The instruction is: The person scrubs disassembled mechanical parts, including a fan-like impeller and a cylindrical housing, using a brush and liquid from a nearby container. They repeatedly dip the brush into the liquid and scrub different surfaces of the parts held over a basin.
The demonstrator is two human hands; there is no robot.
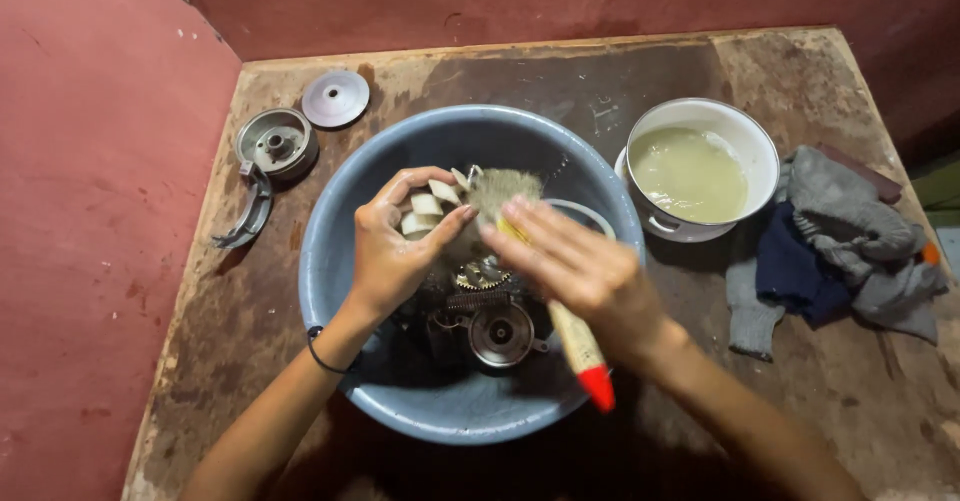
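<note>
Over the round blue plastic basin [345, 261] at the middle of the worn brown bench [240, 331], the left hand [395, 251] has its fingers clamped on a white finned plastic fan wheel [428, 211]. The right hand [580, 271] grips a yellow-handled, red-tipped paintbrush [580, 346], bristles touching the wheel. Dark metal gear parts [495, 326] lie in the basin.

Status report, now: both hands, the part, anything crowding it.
Left hand grips white finned fan part over blue plastic basin. Right hand holds red-tipped wooden-handled brush, bristles on part. Metal gear pieces crowd basin below.
</note>
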